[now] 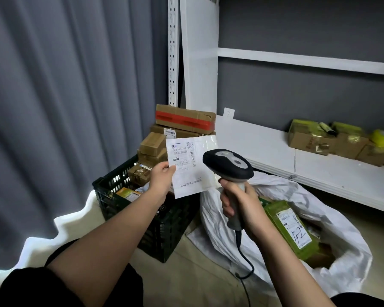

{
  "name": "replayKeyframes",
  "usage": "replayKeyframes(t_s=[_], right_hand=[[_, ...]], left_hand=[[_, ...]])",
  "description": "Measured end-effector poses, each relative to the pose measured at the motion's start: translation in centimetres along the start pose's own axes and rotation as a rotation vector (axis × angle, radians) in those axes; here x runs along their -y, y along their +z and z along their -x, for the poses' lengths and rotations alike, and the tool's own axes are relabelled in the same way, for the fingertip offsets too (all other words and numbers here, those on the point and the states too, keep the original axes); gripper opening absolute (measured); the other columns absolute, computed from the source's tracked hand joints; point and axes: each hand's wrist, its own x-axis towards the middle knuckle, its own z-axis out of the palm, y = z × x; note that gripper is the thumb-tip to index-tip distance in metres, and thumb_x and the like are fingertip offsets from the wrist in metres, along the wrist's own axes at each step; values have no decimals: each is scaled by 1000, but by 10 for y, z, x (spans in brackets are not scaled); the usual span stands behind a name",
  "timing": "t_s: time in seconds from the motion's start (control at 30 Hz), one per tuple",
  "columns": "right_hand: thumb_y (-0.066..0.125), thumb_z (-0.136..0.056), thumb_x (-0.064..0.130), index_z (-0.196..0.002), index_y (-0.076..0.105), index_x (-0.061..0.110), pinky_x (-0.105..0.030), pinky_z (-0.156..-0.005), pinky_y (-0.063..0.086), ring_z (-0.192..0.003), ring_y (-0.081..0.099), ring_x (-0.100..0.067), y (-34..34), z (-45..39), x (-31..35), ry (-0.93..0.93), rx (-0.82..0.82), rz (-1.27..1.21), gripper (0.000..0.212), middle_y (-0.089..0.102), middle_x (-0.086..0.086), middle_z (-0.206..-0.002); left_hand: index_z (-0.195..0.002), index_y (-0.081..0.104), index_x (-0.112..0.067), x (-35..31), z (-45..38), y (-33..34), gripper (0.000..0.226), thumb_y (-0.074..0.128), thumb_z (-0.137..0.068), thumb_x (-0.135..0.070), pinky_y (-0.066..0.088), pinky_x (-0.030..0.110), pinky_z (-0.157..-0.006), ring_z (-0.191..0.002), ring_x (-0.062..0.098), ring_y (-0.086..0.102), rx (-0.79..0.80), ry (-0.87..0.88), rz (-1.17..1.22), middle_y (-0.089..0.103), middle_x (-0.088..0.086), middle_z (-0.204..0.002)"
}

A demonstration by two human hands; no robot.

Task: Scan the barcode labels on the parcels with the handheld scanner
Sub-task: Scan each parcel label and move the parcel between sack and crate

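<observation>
Fingers of my left hand pinch the flimsy white parcel beside the scanner my right hand grips; it might flop, spoiling the read.

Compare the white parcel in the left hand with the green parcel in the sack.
The white parcel is a flat mailer, held upright by the left hand before the scanner; the green parcel is a box, lying tilted in the white sack, untouched. The green parcel's label has handwriting; the white parcel's shows none. Both carry printed labels facing the camera.

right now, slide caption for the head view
Left hand holds white parcel before scanner gripped in right hand.
</observation>
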Motion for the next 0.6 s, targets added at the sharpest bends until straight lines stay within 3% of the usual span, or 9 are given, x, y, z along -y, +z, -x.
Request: replayKeyframes(t_s=[0.17, 0.27, 0.6], right_hand=[[64, -80, 27, -78, 45, 11, -25, -44, 25, -40, 29, -16, 6, 1, 1, 16, 31, -12, 25, 39, -5, -53], [63, -80, 27, -78, 44, 10, -26, -44, 25, -41, 28, -16, 7, 1, 1, 11, 39, 6, 26, 39, -4, -53], [62, -80, 25, -74, 42, 10, -22, -41, 26, -38, 28, -14, 5, 5, 1, 33, 51, 12, 25, 38, -4, -52]], left_hand=[[-80, 57, -12, 4, -5, 2, 13, 55, -92, -8, 53, 52, -87, -97, 36, 66, -27, 24, -5, 69, 16, -99], [-84, 55, -14, 5, -10, 4, 10, 57, -92, -11, 53, 53, -88, -95, 33, 67, -21, 24, -9, 68, 14, -101], [-84, 53, -16, -3, -16, 10, 12, 54, -95, -10, 54, 47, -90, -98, 28, 66, -58, 32, 81, 67, 10, -103]])
